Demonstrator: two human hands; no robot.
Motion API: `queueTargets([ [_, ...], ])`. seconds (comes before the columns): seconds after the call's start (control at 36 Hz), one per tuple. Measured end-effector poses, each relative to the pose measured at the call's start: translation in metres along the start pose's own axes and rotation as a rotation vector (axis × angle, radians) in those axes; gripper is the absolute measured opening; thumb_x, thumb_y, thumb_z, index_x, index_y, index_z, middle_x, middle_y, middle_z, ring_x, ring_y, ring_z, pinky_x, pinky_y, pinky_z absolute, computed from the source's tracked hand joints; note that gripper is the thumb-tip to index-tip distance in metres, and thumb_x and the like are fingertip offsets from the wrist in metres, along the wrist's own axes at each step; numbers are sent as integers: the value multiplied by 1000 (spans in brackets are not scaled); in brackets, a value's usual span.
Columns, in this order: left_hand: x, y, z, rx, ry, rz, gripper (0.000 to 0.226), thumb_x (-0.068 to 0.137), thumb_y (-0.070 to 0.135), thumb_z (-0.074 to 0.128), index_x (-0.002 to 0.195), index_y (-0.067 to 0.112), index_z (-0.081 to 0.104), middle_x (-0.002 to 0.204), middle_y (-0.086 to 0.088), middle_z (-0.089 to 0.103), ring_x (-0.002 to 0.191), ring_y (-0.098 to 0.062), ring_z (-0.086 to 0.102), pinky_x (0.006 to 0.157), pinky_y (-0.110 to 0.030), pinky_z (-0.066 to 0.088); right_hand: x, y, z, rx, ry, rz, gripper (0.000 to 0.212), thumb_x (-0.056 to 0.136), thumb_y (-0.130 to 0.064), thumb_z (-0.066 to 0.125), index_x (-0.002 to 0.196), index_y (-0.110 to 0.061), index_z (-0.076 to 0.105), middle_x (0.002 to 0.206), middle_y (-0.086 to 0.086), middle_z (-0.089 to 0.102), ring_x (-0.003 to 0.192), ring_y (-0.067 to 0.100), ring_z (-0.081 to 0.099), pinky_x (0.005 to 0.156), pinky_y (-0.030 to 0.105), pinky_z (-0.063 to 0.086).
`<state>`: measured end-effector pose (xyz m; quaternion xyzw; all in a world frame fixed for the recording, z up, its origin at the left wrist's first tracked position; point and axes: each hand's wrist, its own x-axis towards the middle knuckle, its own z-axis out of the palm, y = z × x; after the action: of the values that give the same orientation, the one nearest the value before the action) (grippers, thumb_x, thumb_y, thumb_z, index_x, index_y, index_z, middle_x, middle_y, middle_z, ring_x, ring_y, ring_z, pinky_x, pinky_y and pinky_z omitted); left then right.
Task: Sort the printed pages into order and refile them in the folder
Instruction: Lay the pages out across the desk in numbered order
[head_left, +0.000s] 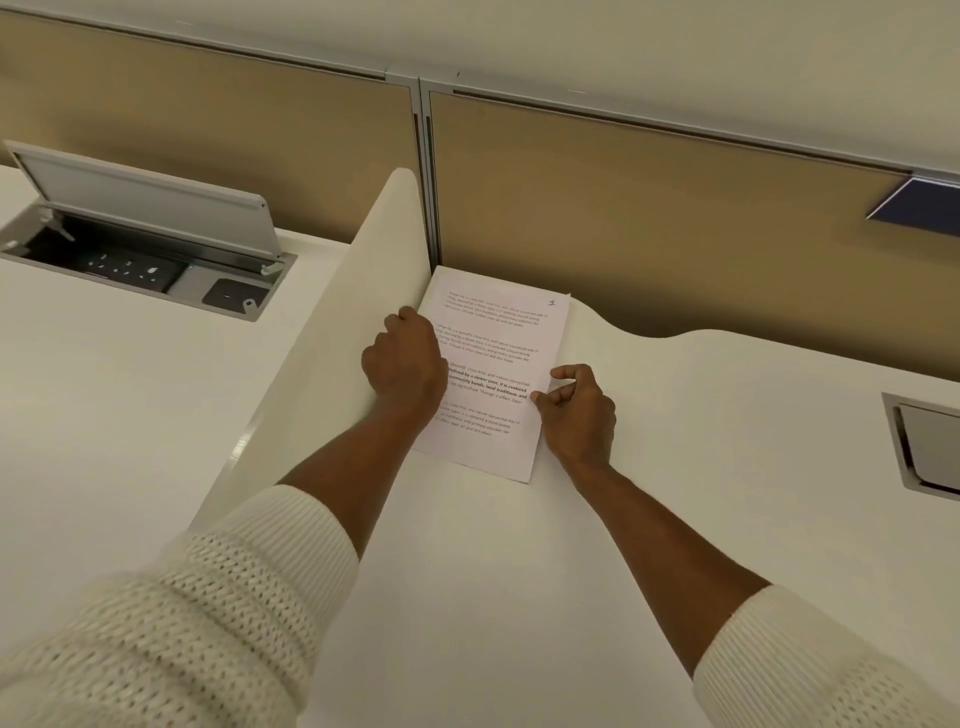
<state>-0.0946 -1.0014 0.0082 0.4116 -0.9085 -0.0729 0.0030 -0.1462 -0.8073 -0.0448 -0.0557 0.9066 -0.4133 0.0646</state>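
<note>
A stack of printed pages (493, 332) lies flat on the white desk (675, 493), pushed against the back partition. The top sheet carries several paragraphs of text and a handwritten "1" in its top right corner. My left hand (402, 364) sits on the stack's left edge, beside the white divider, with its fingers curled over that edge. My right hand (579, 415) pinches the right edge about halfway down, thumb on top of the paper and forefinger bent above it. Both sleeves are cream knit.
A white divider panel (332, 332) rises just left of the pages. Beyond it, a cable box (130, 260) is set into the neighbouring desk with its lid open. A closed metal hatch (924, 447) sits at the right edge. Tan partition panels (675, 208) close off the back.
</note>
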Motion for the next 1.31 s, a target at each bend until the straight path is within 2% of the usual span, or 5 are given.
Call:
queueTargets([
  [0.17, -14, 6, 19, 110, 89, 64, 37, 92, 32, 71, 117, 8, 60, 110, -10, 65, 100, -28, 64, 78, -37, 42, -11, 6, 4, -180, 59, -178, 43, 92, -45, 76, 124, -21, 61, 123, 2, 58, 108, 20, 61, 82, 41, 60],
  [0.31, -23, 4, 35, 76, 54, 57, 48, 101, 46, 58, 124, 4, 61, 124, -16, 64, 115, -32, 59, 90, -43, 46, -21, 21, 7, -377, 48, -377, 52, 93, -49, 72, 135, -19, 66, 149, 10, 54, 132, 30, 49, 100, 46, 50],
  [0.61, -18, 3, 23, 32, -2, 38, 37, 97, 28, 67, 125, 5, 60, 125, -13, 61, 118, -31, 57, 87, -41, 47, -24, 23, 11, -591, 16, -456, 60, 101, -64, 42, 145, -27, 60, 159, 9, 47, 139, 32, 44, 107, 51, 43],
  [0.86, -15, 1, 20, 46, 4, 55, 30, 99, 26, 66, 120, 6, 63, 121, -13, 62, 113, -32, 60, 80, -40, 46, -30, 15, 17, -689, 22, -434, 61, 101, -65, 46, 146, -26, 56, 158, 12, 46, 137, 34, 44, 105, 50, 43],
  [1.31, -11, 1, 16, 34, -31, 62, 38, 95, 31, 72, 122, 5, 63, 122, -14, 62, 114, -33, 60, 82, -41, 47, -30, 15, 20, -688, -1, -399, 61, 101, -66, 44, 148, -28, 53, 160, 11, 44, 141, 34, 42, 109, 52, 40],
])
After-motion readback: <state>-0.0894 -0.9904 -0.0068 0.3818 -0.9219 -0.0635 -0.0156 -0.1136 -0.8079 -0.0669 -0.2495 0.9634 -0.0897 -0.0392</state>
